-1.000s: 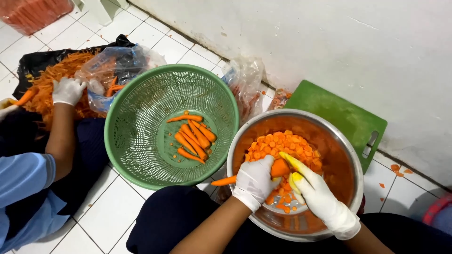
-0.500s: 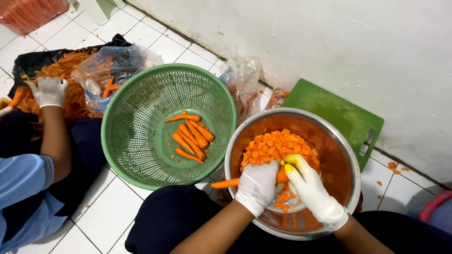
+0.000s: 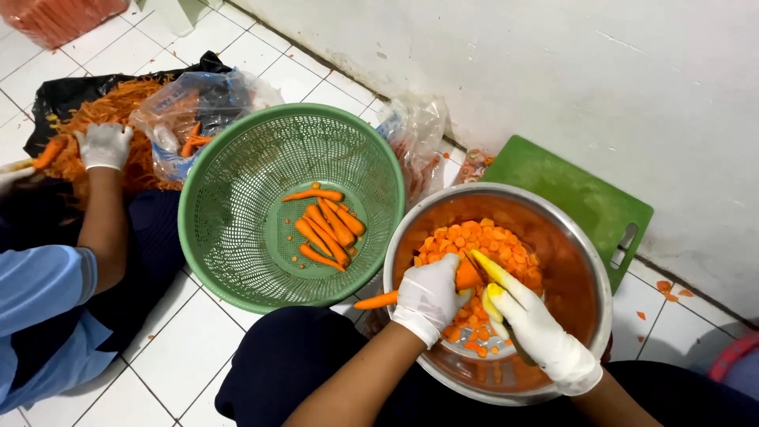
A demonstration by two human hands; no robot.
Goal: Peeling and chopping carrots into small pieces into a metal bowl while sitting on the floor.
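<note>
Presently, left hand point(image 3: 429, 294) grips a peeled orange carrot point(image 3: 395, 298).

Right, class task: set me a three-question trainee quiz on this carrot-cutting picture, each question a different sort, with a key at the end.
1. True or false: the left hand grips a whole carrot over the metal bowl.
2. Multiple choice: where do the peeled, uncut carrots lie? A) on the green cutting board B) in the green basket C) on the floor tiles
3. Fill in: the right hand works over a heap of carrot ____ in the bowl.

Key: 1 true; 2 B; 3 slices.
</note>
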